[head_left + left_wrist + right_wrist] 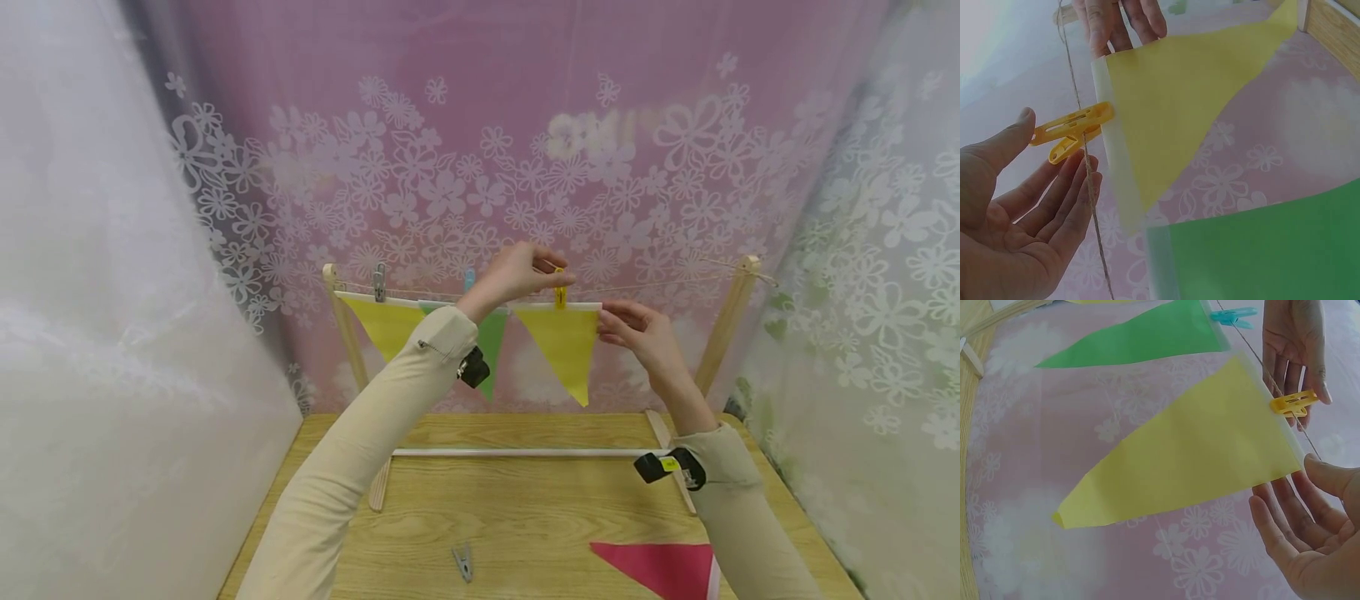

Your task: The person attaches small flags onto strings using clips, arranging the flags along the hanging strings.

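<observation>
A yellow triangular flag point(558, 342) hangs from a twine line point(1099, 240), with a yellow clothespin point(1075, 128) clamped on its white top band. My left hand point(517, 271) is around the clothespin's handle end, thumb on one side and relaxed fingers on the other; the handles stand apart, unsqueezed. My right hand point(1316, 525) is at the flag's right top corner, its fingertips partly behind the edge and its thumb beside the band, loosely spread. To the left hang a green flag point(1160, 337) under a blue clothespin point(1235, 315) and another yellow flag point(386, 325) under a grey clothespin point(379, 283).
Wooden posts point(723, 325) carry the line at both ends, joined low down by a white rod point(525, 452). On the wooden table point(525, 500) lie a loose grey clothespin point(462, 562) and a red triangular flag point(667, 567). Flower-patterned curtains point(450, 192) surround the table.
</observation>
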`<state>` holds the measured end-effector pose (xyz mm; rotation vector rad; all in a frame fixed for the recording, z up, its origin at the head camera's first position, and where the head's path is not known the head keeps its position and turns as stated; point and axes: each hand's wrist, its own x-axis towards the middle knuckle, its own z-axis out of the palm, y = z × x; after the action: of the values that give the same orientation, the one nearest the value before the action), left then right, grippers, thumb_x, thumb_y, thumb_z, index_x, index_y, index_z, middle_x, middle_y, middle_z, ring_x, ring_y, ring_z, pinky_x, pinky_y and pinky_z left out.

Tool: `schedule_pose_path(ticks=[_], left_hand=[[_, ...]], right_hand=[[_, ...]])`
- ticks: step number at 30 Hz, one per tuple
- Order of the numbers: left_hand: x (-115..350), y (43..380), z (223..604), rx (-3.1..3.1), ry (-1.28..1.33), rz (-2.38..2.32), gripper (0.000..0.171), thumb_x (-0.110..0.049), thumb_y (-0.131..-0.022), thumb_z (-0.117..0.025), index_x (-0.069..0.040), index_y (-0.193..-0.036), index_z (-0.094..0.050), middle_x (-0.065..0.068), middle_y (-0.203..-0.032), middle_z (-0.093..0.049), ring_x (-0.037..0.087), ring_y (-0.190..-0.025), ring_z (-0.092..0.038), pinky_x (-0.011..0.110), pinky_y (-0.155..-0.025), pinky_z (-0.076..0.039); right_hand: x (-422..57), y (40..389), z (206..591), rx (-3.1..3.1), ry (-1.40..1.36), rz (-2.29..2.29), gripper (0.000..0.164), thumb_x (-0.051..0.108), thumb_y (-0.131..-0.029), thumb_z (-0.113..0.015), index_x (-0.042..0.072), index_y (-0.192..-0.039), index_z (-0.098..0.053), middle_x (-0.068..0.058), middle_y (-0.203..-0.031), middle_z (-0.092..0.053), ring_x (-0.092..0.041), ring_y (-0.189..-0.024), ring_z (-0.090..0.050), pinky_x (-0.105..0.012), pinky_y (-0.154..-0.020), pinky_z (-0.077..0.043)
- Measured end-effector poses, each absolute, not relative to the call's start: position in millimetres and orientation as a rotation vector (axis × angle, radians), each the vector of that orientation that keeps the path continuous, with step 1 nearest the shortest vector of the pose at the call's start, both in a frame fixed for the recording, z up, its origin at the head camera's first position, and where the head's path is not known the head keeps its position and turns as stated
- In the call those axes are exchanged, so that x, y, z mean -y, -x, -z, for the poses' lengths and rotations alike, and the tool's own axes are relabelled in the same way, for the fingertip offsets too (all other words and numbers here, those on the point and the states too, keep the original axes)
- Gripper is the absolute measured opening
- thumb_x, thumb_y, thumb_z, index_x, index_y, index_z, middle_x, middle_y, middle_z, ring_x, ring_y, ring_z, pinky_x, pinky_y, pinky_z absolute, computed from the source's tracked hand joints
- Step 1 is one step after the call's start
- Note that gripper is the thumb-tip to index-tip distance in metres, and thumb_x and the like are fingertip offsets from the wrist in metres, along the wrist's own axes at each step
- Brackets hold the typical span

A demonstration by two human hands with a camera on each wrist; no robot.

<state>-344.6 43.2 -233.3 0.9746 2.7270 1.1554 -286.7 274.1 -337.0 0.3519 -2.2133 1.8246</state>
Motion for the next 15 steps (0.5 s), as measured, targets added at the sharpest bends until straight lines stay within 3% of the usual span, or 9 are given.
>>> schedule_pose_path(ticks=[7,15], left_hand=[[-41.6,343.5,232.1,-2.753,-1.002,-1.139,0.044,-0.038,-0.097,-0.07,-0.013,-0.133,-0.067,0.006,-0.13,-0.069,0.02,-0.119,-0.064,0.035,-0.098,-0.053],[-37.8,339.1,228.2,-2.81,-1.025,-1.237,0.045,-0.039,-0.099,-0.067,-0.015,-0.136,-0.065,0.003,-0.132,-0.068,0.019,-0.12,-0.064,0.034,-0.1,-0.052]], right_hand=[[-276.0,286.8,340.6,2.248,-0.351,-1.733,0.053,0.029,-0.102,-0.063,-0.006,-0.14,-0.054,0.008,-0.112,-0.066,-0.003,-0.097,-0.07,-0.019,-0.087,-0.056],[-278.2,281.4,344.6,2.175,-0.381,-1.736,0.048,0.024,-0.102,-0.063,-0.006,-0.14,-0.054,0.007,-0.121,-0.065,-0.006,-0.106,-0.067,-0.018,-0.087,-0.055]])
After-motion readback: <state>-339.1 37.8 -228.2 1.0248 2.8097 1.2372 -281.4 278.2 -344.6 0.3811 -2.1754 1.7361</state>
